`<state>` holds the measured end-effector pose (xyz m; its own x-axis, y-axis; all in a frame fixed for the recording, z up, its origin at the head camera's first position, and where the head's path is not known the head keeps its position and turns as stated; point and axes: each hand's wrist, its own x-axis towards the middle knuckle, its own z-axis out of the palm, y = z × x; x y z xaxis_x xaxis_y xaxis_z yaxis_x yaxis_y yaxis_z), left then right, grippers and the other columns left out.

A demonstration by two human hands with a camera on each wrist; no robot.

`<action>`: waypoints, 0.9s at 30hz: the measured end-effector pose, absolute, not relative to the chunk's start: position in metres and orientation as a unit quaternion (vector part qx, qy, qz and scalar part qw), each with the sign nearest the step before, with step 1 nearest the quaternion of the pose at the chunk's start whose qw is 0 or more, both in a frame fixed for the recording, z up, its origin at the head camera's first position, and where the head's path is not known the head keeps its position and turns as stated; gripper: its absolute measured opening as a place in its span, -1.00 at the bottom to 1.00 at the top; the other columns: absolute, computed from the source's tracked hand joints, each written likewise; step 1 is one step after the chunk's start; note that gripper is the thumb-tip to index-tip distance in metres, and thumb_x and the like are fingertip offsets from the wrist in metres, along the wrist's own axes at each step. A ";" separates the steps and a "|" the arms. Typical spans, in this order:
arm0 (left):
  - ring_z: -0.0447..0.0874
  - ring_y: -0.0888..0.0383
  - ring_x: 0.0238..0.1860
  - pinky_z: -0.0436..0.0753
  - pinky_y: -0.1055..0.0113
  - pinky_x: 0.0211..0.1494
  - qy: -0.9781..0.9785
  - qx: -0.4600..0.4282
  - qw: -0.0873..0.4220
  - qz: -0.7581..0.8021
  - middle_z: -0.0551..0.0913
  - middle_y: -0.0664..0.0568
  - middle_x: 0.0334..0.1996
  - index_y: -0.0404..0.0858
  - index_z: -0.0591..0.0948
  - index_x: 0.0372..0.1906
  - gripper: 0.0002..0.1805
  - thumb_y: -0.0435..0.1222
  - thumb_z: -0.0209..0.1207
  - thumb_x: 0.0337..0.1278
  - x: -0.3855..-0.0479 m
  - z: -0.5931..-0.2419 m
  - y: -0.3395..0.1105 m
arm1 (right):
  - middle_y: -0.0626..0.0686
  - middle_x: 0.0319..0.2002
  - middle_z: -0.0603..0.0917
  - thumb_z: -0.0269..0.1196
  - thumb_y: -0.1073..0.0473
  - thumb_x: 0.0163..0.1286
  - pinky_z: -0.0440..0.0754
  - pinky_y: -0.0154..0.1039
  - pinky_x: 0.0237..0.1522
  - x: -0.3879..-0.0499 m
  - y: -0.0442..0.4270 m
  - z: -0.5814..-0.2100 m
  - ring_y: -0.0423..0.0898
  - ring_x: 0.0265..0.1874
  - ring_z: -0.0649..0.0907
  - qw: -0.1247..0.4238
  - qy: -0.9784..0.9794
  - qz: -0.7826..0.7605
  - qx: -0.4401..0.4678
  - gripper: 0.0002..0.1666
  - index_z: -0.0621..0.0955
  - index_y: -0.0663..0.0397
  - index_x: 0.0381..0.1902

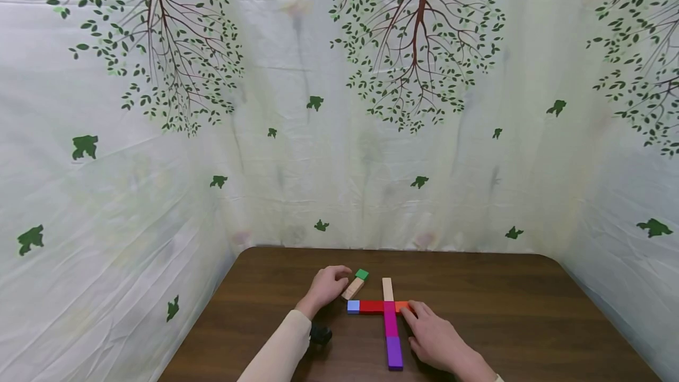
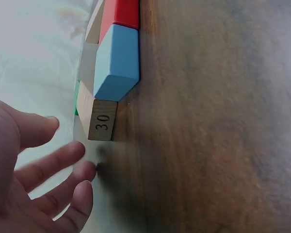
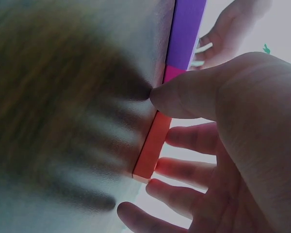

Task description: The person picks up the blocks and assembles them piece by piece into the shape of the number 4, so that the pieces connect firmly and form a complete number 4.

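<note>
Coloured blocks lie on the table in a cross. A plain wooden block [image 1: 388, 289], a magenta block [image 1: 390, 320] and a purple block [image 1: 394, 352] make its long line. Across it run a light blue block [image 1: 353, 307], a red block [image 1: 371, 307] and an orange block [image 1: 401, 305]. My right hand [image 1: 437, 338] has its fingertips at the orange block, its thumb beside the magenta one. At the upper left, my left hand [image 1: 326, 287] hovers with loose fingers beside another wooden block [image 1: 352, 289], marked 30 in the left wrist view, and a green block [image 1: 362, 274].
The brown wooden table [image 1: 504, 287] has rounded far corners. Behind it and at both sides hangs a pale curtain [image 1: 366, 193] printed with trees and leaves. A dark wrist device [image 1: 320, 334] sits below the left sleeve [image 1: 281, 343].
</note>
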<state>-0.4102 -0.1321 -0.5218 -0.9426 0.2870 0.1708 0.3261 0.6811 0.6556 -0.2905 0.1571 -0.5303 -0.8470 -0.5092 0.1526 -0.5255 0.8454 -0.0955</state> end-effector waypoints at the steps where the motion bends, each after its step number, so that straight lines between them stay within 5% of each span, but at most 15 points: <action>1: 0.63 0.05 -0.12 0.63 0.01 0.00 -0.915 -0.171 0.027 -0.364 0.71 -0.03 0.00 -0.19 0.70 0.10 -0.72 -0.35 0.17 0.37 -0.411 -0.521 -0.131 | 0.22 0.26 0.46 0.38 0.07 0.27 0.71 0.04 -0.16 -0.291 0.157 -0.530 0.12 0.20 0.49 0.061 -0.959 0.067 0.270 -0.27 0.47 0.15 0.37; 9: 0.58 0.03 0.16 0.54 -0.03 0.22 -0.922 -0.205 0.012 -0.327 0.66 0.03 0.14 -0.12 0.67 0.21 -0.62 -0.39 0.03 0.45 -0.417 -0.521 -0.121 | 0.22 0.26 0.46 0.38 0.06 0.28 0.70 0.04 -0.14 -0.290 0.156 -0.529 0.11 0.22 0.49 0.062 -0.960 0.062 0.267 -0.26 0.47 0.16 0.37; 17: 0.55 0.02 0.05 0.55 0.01 0.04 -0.937 -0.207 0.002 -0.283 0.66 0.02 0.13 -0.04 0.70 0.19 -0.54 -0.42 0.04 0.30 -0.417 -0.523 -0.111 | 0.23 0.25 0.47 0.39 0.07 0.26 0.70 0.04 -0.16 -0.288 0.156 -0.528 0.12 0.22 0.49 0.072 -0.958 0.060 0.272 -0.27 0.47 0.17 0.35; 27: 0.53 -0.06 0.08 0.51 -0.08 0.05 -0.943 -0.216 0.022 -0.252 0.69 0.03 0.08 0.00 0.72 0.14 -0.58 -0.37 0.04 0.32 -0.413 -0.522 -0.108 | 0.22 0.24 0.47 0.39 0.08 0.26 0.70 0.04 -0.16 -0.288 0.157 -0.529 0.11 0.21 0.49 0.079 -0.957 0.064 0.273 -0.27 0.47 0.17 0.35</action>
